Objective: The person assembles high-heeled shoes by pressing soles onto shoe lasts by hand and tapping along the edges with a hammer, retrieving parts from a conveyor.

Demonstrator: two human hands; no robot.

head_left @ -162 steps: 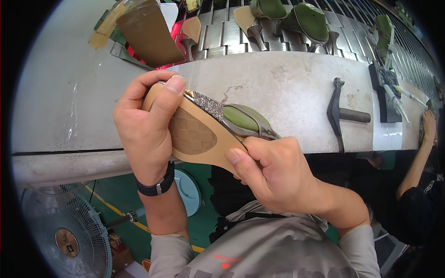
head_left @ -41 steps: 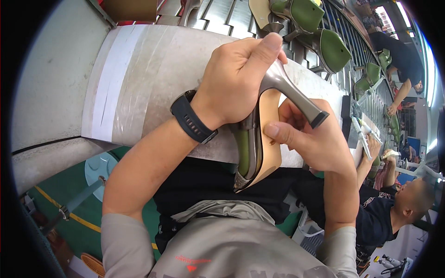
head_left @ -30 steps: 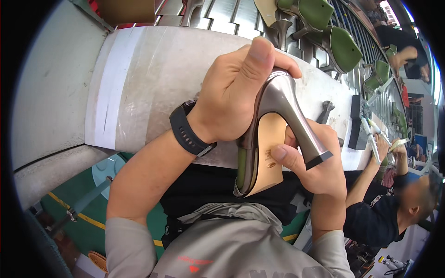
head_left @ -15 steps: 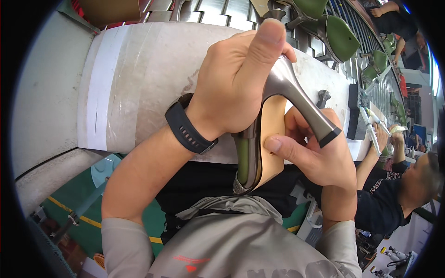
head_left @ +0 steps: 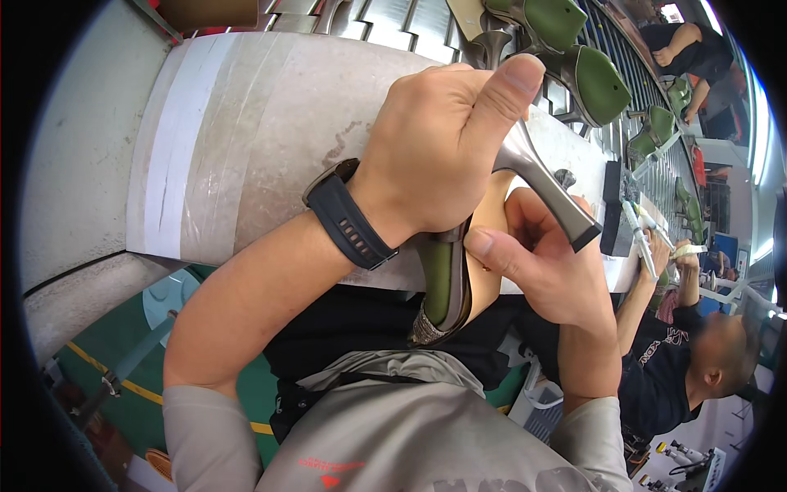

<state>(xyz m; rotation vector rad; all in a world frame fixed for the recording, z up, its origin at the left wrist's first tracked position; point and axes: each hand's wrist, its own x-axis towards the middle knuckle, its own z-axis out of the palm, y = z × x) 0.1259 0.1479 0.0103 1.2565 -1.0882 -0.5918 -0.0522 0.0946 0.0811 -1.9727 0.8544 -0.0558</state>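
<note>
Worktop (head_left: pixel 303 107) is pale grey and stained; white strip (head_left: pixel 184 148) crosses its left part; pale grey panel (head_left: pixel 82 156) adjoins on the left, dark seam (head_left: pixel 82 268) near its lower edge; metal slat conveyor (head_left: pixel 377 29) runs along the far side of the worktop; dark parallel rails (head_left: pixel 619 41) sit to its right; floor (head_left: pixel 164 357) is green, yellow line (head_left: pixel 135 383) across it; pale blue round base (head_left: pixel 168 299) and pole (head_left: pixel 141 353) at lower left; grey crate (head_left: pixel 537 414) at lower right; long white light (head_left: pixel 762 139) at far right; bright patch (head_left: pixel 672 12) at top right, window or lamp, can't tell; pale surface (head_left: pixel 742 410) at lower right, floor or wall unclear.
</note>
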